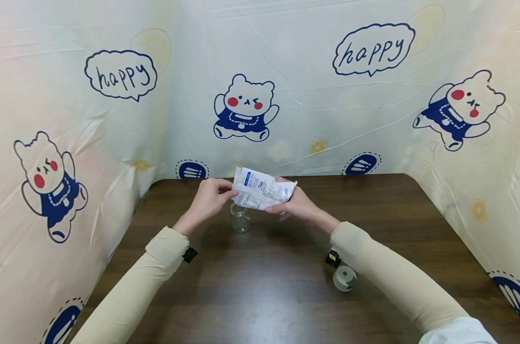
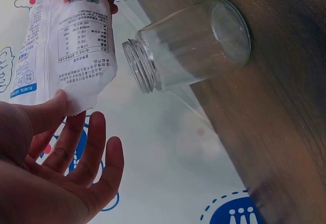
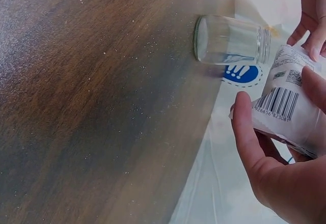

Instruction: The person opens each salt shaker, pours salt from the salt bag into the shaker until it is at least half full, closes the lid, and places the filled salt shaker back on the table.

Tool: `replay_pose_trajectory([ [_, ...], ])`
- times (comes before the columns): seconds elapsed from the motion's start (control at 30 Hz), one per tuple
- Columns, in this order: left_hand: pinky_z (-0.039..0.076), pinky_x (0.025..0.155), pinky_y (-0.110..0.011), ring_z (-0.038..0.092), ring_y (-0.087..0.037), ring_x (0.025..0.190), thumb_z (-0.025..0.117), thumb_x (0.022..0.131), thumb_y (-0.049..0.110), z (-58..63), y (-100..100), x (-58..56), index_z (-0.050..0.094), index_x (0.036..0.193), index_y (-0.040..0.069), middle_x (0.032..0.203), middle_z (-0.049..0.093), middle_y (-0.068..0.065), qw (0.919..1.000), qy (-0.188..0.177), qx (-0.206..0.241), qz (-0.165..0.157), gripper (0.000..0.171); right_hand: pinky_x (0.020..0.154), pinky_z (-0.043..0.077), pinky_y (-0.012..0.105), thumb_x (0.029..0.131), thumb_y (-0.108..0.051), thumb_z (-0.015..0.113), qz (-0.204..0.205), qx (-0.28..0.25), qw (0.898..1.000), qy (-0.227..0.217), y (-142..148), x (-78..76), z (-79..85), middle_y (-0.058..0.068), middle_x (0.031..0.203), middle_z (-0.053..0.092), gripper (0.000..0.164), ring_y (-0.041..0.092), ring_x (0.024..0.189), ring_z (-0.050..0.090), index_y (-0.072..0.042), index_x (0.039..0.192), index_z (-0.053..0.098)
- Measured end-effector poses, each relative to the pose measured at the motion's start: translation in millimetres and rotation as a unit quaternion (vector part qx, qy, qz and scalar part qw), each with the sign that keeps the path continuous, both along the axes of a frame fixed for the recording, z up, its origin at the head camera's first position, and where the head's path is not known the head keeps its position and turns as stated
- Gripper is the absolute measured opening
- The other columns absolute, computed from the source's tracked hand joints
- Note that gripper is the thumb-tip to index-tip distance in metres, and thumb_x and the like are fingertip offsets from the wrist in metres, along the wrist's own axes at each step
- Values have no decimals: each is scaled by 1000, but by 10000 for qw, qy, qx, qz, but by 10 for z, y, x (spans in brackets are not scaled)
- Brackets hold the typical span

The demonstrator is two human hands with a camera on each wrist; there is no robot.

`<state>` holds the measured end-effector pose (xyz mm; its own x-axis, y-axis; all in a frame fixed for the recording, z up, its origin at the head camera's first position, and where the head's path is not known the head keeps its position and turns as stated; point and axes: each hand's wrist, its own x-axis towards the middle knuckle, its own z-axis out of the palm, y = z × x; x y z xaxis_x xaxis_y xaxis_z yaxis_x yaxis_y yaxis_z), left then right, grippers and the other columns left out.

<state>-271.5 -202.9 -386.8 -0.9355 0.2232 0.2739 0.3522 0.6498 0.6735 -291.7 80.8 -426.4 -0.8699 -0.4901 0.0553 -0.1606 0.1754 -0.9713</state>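
A white printed packet (image 1: 263,189) is held tilted in the air between both hands. My left hand (image 1: 212,197) pinches its torn-looking end between thumb and index finger; the left wrist view shows the other fingers loosely spread. Around the packet's other end, my right hand (image 1: 297,205) grips with thumb and fingers, beside a barcode seen in the right wrist view. Just below the left end stands a lidless clear glass jar (image 1: 240,219), upright on the table. A little white stuff seems to cover the jar's bottom (image 2: 232,33). What the packet contains is hidden.
A round, pale lid (image 1: 344,278) lies on the brown wooden table (image 1: 260,286), near the right forearm. Small white grains (image 3: 145,63) are scattered over the tabletop by the jar. Printed cloth (image 1: 303,119) hangs behind the table and along both sides.
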Motion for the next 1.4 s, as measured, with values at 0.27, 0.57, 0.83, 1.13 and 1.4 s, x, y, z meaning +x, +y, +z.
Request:
replay_pose_trajectory([
  [0.27,58,72,-40,69,-26,83,78,97,7,-23,-10,3,81,110,3,107,78,-11,10000,53,11,48,15,74,61,58,85,-11,90,-143,117,9998,64,-10,20,21,11,130,68,74,30,94,71,-18,148,53],
  [0.57,56,69,-39,69,-26,82,78,97,7,-31,-23,17,81,109,2,104,78,-11,9998,157,43,87,14,76,59,62,84,-14,91,-263,194,9994,96,-28,33,46,9,125,70,68,28,92,71,-17,144,58],
  [0.83,55,68,-39,69,-25,81,78,97,8,-54,-33,2,81,109,2,103,78,-11,9997,220,49,122,13,73,59,62,83,-15,92,-370,283,9986,240,-46,47,65,11,122,70,69,26,88,70,-13,144,58],
  [1.13,55,68,-39,69,-25,81,77,97,8,-59,-43,4,81,108,2,102,78,-11,9996,233,69,114,13,72,59,61,84,-12,91,-359,308,9988,142,-56,24,64,11,124,70,72,24,88,69,-12,147,56],
  [1.4,54,68,-39,68,-26,81,77,98,8,-61,-59,7,81,109,2,103,78,-11,9996,231,59,124,13,65,61,44,85,-6,87,-327,414,9985,115,-67,129,254,13,120,70,60,24,86,69,-5,139,60],
])
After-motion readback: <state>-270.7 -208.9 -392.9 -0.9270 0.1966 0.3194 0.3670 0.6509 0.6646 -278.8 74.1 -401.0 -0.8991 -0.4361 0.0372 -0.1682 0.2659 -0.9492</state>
